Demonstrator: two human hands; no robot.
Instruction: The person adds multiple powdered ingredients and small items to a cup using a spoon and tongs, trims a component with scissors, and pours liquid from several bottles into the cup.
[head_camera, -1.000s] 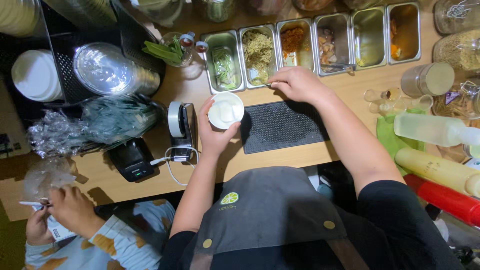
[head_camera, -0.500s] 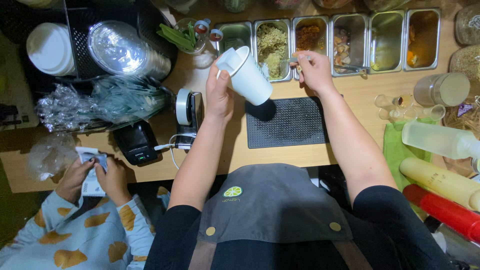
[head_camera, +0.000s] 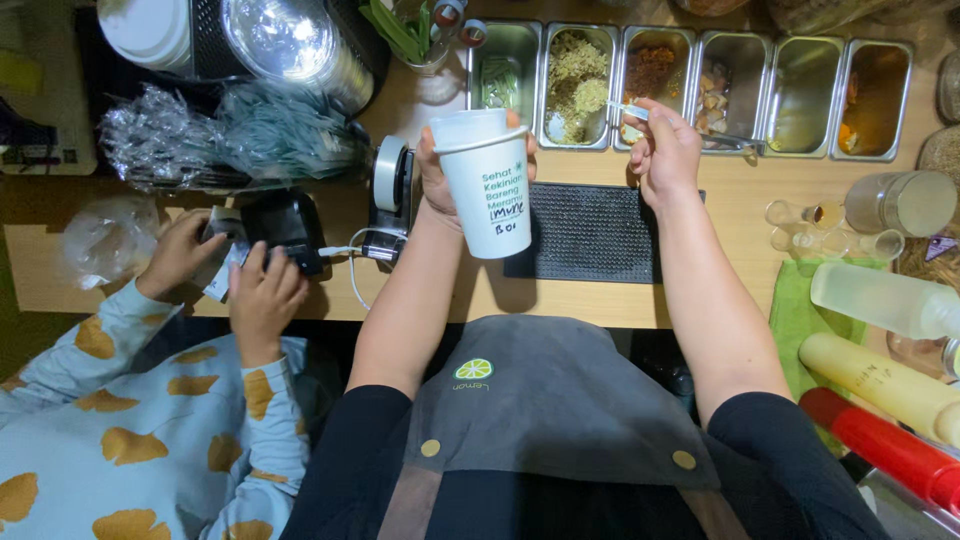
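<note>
A white paper cup (head_camera: 488, 183) is held tilted above the black ribbed mat (head_camera: 590, 232) by the left hand (head_camera: 440, 170), whose fingers are wrapped closed around its back. A small spoon (head_camera: 633, 110) is pinched between thumb and fingertips of the right hand (head_camera: 665, 155), just over the metal ingredient trays (head_camera: 690, 90). The cup is best kept steady, mouth close beside the spoon, so nothing is spilled.

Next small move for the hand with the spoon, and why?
Probably tip the small spoon into the white paper cup. The right hand holds it above the row of metal ingredient trays, and the left hand has the cup raised beside it, mouth tilted toward the trays. Whether the spoon is loaded is too small to tell.
</note>
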